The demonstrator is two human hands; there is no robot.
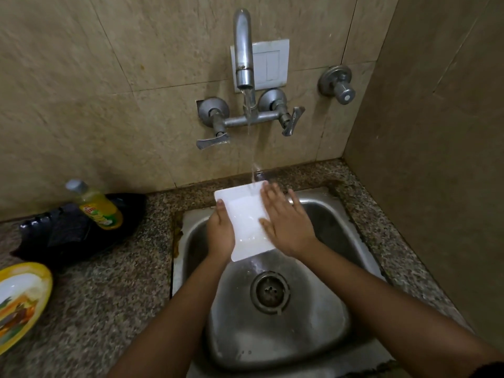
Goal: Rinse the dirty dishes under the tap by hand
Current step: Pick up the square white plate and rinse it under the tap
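A white rectangular plate (245, 214) is held tilted over the steel sink (321, 336). Water runs from the wall tap (243, 50) onto the plate's far edge and flows off its near corner towards the drain (270, 292). My left hand (220, 236) grips the plate's left edge, thumb on top. My right hand (286, 225) lies flat on the plate's right side, fingers spread, palm pressing on its surface.
On the granite counter to the left stand a yellow dish-soap bottle (95, 205), a black dish (68, 233) under it, and a yellow-rimmed patterned plate (21, 301) at the frame's edge. Two tap levers (214, 140) (293, 120) and a separate valve (338, 84) stick out of the tiled wall.
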